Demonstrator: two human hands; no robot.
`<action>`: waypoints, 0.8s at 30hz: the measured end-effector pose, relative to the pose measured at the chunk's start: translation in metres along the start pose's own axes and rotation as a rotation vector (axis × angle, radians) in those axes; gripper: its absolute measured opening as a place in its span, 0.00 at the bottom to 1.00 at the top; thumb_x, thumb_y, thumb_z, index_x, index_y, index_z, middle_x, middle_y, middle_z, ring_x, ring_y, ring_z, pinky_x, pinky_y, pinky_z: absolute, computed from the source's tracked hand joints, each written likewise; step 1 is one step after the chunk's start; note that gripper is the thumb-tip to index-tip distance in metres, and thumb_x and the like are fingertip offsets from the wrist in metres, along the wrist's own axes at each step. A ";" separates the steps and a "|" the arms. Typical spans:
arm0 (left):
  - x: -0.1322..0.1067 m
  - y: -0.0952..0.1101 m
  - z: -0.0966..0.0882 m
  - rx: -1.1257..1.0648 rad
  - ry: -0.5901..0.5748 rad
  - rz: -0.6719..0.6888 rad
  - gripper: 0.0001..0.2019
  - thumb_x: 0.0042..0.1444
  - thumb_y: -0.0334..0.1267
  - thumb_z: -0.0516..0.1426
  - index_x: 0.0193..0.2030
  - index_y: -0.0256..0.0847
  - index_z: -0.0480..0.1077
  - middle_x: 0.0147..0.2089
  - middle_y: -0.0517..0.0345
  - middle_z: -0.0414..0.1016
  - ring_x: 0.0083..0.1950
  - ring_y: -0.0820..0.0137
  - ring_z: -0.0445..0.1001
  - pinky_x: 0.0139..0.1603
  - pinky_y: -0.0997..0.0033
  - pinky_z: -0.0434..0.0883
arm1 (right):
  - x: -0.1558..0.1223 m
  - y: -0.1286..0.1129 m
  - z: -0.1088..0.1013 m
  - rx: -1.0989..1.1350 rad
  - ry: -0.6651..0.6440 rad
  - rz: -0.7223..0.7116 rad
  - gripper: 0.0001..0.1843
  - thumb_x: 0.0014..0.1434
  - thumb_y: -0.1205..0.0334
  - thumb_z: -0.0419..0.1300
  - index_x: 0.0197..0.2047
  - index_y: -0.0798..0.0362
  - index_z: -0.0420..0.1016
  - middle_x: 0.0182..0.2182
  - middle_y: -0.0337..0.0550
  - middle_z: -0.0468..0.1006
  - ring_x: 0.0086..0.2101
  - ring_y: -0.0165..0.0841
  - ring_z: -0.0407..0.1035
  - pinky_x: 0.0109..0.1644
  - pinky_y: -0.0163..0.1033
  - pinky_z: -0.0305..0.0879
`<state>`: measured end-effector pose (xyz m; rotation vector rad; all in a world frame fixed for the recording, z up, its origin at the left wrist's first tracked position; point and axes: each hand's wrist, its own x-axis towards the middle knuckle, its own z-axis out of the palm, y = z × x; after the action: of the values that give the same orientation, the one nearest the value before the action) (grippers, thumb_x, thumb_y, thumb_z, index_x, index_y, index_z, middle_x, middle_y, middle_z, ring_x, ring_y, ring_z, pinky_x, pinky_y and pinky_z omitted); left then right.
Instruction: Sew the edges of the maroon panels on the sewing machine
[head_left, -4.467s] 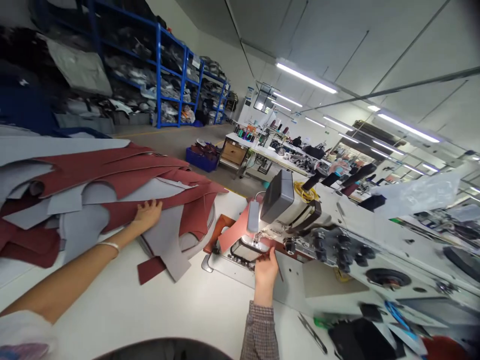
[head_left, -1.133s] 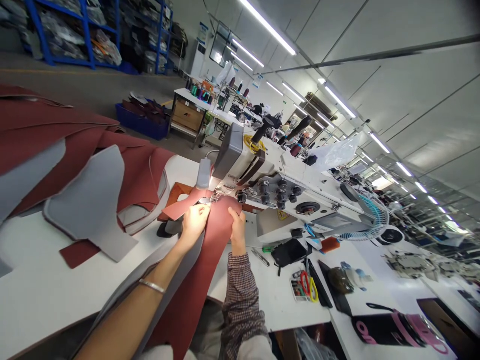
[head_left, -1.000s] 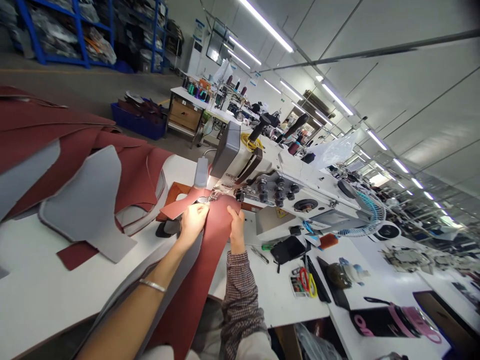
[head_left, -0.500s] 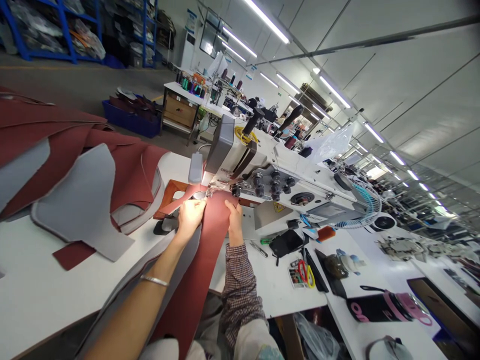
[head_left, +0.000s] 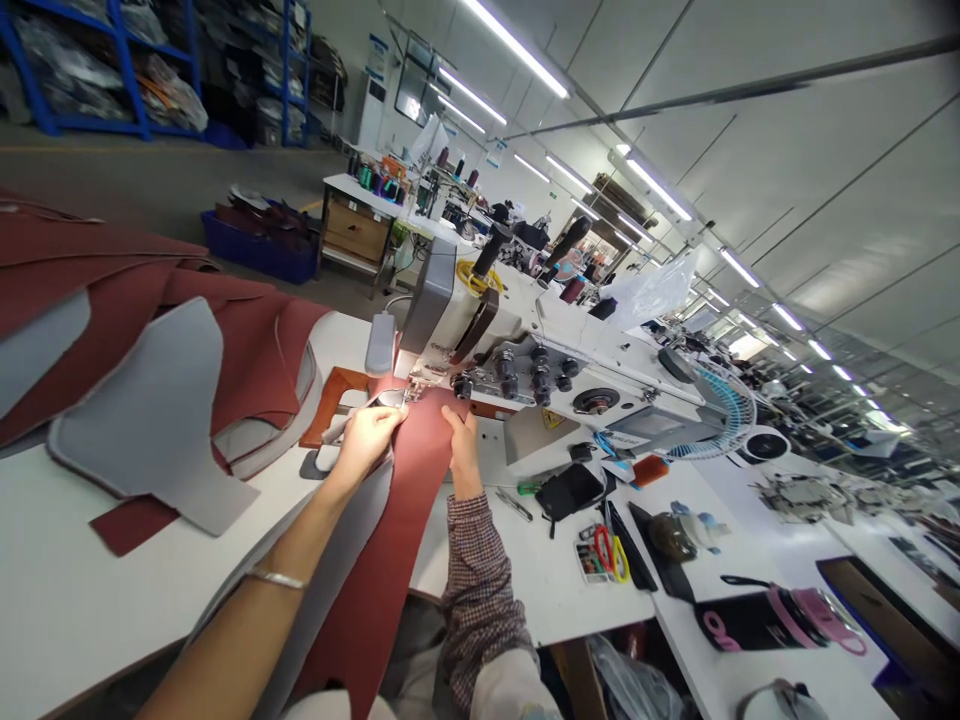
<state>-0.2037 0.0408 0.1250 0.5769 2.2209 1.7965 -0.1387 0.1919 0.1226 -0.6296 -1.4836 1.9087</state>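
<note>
A long dark-red leather piece [head_left: 390, 560] with grey backing runs from my lap up to the needle of a white sewing machine [head_left: 525, 350]. My left hand [head_left: 366, 440] pinches the piece's left edge just in front of the needle, fingers closed on it. On the right edge, my right hand [head_left: 459, 445] presses the leather with curled fingers close to the machine's head. A small lamp [head_left: 380, 345] lights the needle area.
A heap of red and grey cut pieces [head_left: 150, 360] covers the table's left. Right of my hands lie a black phone [head_left: 570, 490], scissors [head_left: 607, 550], a dark bottle with pink strap [head_left: 780, 620] and small tools. Other workbenches [head_left: 360, 205] and blue shelves [head_left: 150, 70] stand behind.
Earlier my left hand lay on the heap at the left; both hands now hold the red piece at the needle. Over the last second the view shifted slightly; the hands stayed put.
</note>
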 end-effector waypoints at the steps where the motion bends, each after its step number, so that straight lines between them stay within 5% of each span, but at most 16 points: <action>1: 0.000 0.000 0.000 0.025 0.016 -0.003 0.22 0.53 0.56 0.51 0.22 0.40 0.67 0.24 0.60 0.64 0.31 0.68 0.61 0.33 0.71 0.58 | 0.000 0.000 0.000 -0.004 0.008 -0.005 0.22 0.43 0.56 0.69 0.43 0.56 0.79 0.43 0.46 0.83 0.44 0.40 0.76 0.50 0.42 0.73; 8: -0.004 0.006 0.002 0.184 0.136 -0.067 0.19 0.56 0.47 0.53 0.18 0.41 0.60 0.20 0.61 0.58 0.28 0.71 0.55 0.30 0.71 0.52 | -0.006 -0.005 0.003 -0.068 0.003 -0.064 0.21 0.46 0.56 0.67 0.44 0.55 0.79 0.45 0.46 0.83 0.47 0.40 0.75 0.54 0.42 0.71; 15: -0.002 0.006 0.006 0.188 0.157 -0.113 0.19 0.57 0.51 0.53 0.22 0.40 0.66 0.19 0.61 0.57 0.28 0.69 0.58 0.31 0.69 0.52 | -0.004 -0.003 0.003 -0.010 -0.030 -0.043 0.23 0.46 0.55 0.67 0.46 0.56 0.78 0.46 0.48 0.82 0.48 0.40 0.75 0.54 0.43 0.71; 24: 0.010 -0.001 -0.021 -0.017 -0.241 0.014 0.22 0.45 0.56 0.59 0.19 0.43 0.55 0.20 0.67 0.52 0.24 0.73 0.53 0.28 0.71 0.53 | 0.013 -0.003 -0.001 -0.044 -0.094 -0.072 0.21 0.45 0.53 0.68 0.41 0.55 0.80 0.41 0.45 0.83 0.45 0.40 0.75 0.51 0.43 0.71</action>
<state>-0.2217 0.0262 0.1291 0.7632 2.0436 1.6520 -0.1468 0.2022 0.1251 -0.5054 -1.5893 1.8769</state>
